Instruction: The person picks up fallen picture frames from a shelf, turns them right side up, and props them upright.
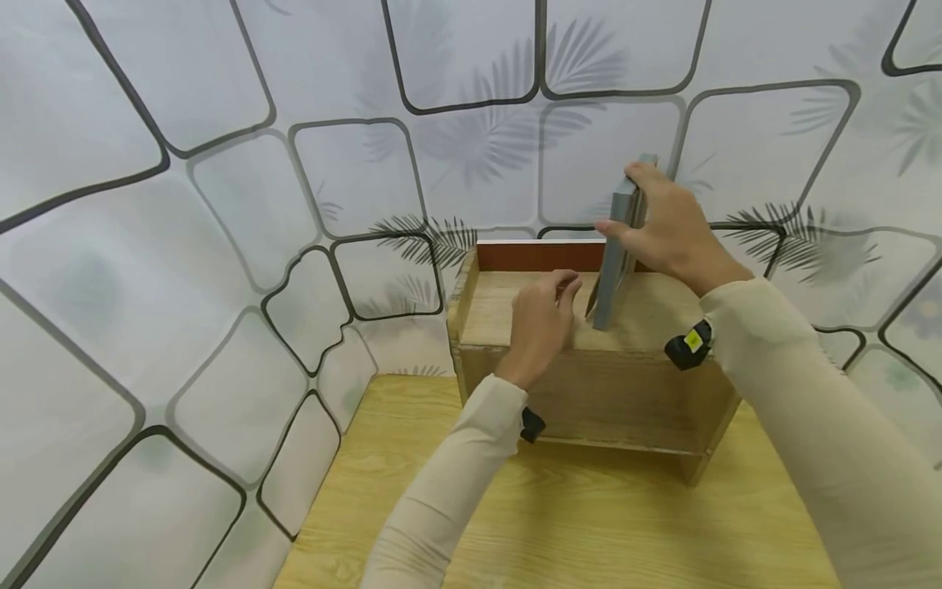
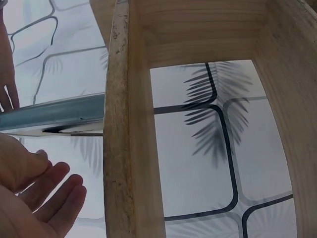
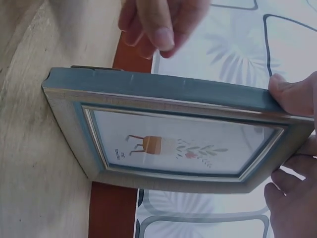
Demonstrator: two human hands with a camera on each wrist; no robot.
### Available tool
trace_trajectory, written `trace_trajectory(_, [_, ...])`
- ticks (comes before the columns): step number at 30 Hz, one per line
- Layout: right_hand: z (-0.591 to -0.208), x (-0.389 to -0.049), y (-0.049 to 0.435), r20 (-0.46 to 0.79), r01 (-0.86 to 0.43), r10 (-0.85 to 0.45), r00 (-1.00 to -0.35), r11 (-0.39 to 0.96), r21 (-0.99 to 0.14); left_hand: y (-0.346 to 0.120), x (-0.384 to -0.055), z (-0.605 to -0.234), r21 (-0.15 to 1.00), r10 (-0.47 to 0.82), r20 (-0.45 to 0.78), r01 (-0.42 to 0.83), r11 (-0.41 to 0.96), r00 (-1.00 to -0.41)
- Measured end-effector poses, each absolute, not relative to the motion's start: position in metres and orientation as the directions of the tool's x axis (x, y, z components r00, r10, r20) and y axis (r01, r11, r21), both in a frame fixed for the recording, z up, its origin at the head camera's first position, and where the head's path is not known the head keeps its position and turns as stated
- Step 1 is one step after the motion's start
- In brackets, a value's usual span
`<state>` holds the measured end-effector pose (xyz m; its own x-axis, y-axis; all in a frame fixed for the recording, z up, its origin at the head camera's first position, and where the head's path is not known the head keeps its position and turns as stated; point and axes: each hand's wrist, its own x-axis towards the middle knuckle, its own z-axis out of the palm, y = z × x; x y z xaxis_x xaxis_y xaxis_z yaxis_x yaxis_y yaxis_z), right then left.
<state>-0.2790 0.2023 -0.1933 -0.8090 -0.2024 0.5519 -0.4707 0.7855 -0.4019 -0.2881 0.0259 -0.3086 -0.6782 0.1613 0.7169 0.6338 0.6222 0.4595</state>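
A picture frame (image 1: 609, 274) with blue-grey sides stands upright, edge-on in the head view, on top of a small wooden shelf (image 1: 482, 319). The right wrist view shows the front of this picture frame (image 3: 114, 179), with a print of a plant in a brown pot on legs. My right hand (image 1: 673, 225) grips its upper end, thumb on the near side edge and fingers round the far side. To the left of the frame hovers my left hand (image 1: 539, 323), fingers loosely bent and holding nothing. In the left wrist view the left hand (image 2: 47, 198) is beside the blue-grey edge.
A red-brown strip (image 1: 537, 257) runs along the back of the shelf top. Below is an open compartment (image 1: 611, 401). The shelf stands on a yellow wood-grain table (image 1: 589, 523), close to patterned walls (image 1: 353, 180) at the back and left.
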Motion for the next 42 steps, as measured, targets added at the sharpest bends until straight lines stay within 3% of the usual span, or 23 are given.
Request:
trace_trajectory(6, [-0.194,-0.279,0.208,0.567,-0.513,-0.229,-0.791,0.753,-0.411,0.025,-0.287,-0.31,0.485,0.21,0.676,0.641,0.595,-0.707])
trace_trajectory(18, [-0.192,-0.281,0.216,0.528,-0.516,-0.22,-0.821,0.681,-0.519,0.034,-0.279,-0.308,0.543,0.293,0.582,0.631,0.554,-0.759])
trace_trajectory(35, [-0.192,-0.282,0.223,0.419,-0.464,-0.238,-0.876,0.653,-0.599,0.046,-0.281,-0.309,0.538,0.251,0.591,0.606,0.586,-0.767])
trace_trajectory(42, [-0.193,-0.283,0.224,0.392,-0.44,-0.229,-0.891,0.65,-0.62,0.045,-0.282,-0.309,0.482,0.252,0.61,0.604,0.635,-0.751])
